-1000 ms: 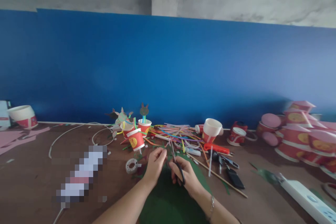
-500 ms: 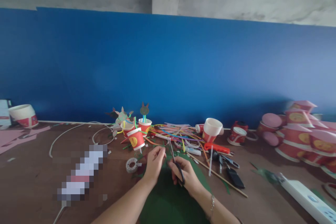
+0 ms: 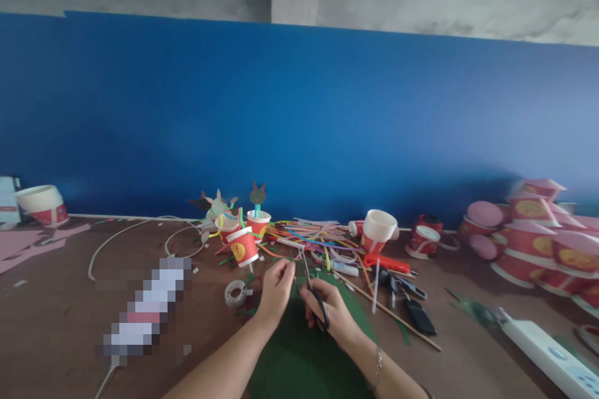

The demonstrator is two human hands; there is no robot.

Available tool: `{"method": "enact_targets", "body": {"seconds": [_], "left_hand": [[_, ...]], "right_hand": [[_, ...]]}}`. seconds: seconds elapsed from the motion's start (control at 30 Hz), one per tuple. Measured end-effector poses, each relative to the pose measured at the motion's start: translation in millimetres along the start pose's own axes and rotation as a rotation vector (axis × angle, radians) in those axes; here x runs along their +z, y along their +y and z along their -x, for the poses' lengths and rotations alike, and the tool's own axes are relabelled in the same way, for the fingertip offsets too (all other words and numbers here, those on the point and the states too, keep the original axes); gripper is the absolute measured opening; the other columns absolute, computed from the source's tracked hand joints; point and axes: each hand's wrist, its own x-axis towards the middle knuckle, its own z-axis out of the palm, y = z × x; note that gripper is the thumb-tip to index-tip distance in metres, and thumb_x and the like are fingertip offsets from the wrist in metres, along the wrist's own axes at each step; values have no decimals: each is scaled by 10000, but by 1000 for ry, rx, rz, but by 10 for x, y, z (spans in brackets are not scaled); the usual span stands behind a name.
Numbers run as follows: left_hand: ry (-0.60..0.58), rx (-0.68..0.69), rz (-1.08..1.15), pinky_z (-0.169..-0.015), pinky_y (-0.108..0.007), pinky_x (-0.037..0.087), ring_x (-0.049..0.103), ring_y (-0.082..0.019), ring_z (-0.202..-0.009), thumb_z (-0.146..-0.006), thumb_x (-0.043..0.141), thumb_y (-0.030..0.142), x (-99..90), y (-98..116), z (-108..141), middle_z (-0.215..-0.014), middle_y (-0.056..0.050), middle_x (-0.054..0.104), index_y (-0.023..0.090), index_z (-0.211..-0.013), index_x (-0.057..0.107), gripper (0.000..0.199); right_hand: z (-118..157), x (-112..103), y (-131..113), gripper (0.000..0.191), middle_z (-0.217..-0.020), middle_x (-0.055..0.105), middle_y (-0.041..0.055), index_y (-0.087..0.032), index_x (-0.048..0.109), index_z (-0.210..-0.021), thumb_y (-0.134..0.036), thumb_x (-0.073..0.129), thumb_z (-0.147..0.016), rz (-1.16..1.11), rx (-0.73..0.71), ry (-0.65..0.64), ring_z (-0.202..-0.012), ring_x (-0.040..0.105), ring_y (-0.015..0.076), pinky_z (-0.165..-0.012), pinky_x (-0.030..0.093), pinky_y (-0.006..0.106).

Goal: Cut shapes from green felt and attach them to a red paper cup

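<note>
Landmark: green sheet (image 3: 309, 358), on the near table (image 3: 60, 324). Over it, right hand (image 3: 330, 312) grips scissors (image 3: 319, 305), blades up and away. Left hand (image 3: 277, 290), beside, fingers pinched; can't tell on what. Left of sheet: tape roll (image 3: 235, 293). Right: stick (image 3: 397, 319), keys (image 3: 394, 283). Beyond: coloured strips (image 3: 318, 237), cups (image 3: 243, 248). Farthest: blue wall (image 3: 299, 118).
</note>
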Motion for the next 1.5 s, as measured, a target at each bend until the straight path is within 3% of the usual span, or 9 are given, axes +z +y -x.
{"method": "enact_targets", "body": {"seconds": [0.33, 0.53, 0.77, 1.03, 1.5], "left_hand": [[47, -65, 39, -469, -203, 259, 336, -86, -478, -773, 512, 495, 14, 6, 0, -509, 57, 364, 171, -609, 468, 366], [-85, -33, 86, -504, -201, 281, 345, -83, -513, -765, 564, 368, 30, 101, 44, -544, 53, 401, 164, -597, 452, 288], [-234, -60, 233, -509, -195, 292, 364, -79, -509, -778, 537, 284, 18, 126, 55, -576, 41, 471, 150, -701, 540, 155], [-211, -59, 186, -497, -197, 246, 282, -66, -479, -765, 553, 280, -17, 117, 18, -523, 68, 382, 148, -658, 514, 174], [-99, -51, 101, -479, -210, 204, 268, -69, -481, -787, 525, 349, -29, 5, -11, -504, 72, 320, 164, -579, 417, 298]], "right_hand": [[-4, 9, -21, 379, -430, 498, -63, -175, 475, -682, -530, 608, -685, 40, 44, 19, -322, 450, 72, -272, 237, 139], [2, 19, -29, 355, -432, 498, -64, -174, 473, -671, -495, 625, -678, 34, 40, 32, -330, 449, 68, -288, 259, 143], [21, 24, -79, 336, -457, 501, -56, -170, 481, -657, -462, 645, -676, -19, 1, 24, -383, 475, 72, -329, 304, 151], [22, 19, -92, 344, -421, 475, -71, -166, 484, -657, -476, 634, -673, 1, 42, 25, -327, 421, 57, -309, 277, 149], [15, 15, -79, 352, -422, 468, -68, -158, 503, -689, -491, 617, -693, -2, 33, 32, -343, 436, 62, -321, 302, 153]]}}
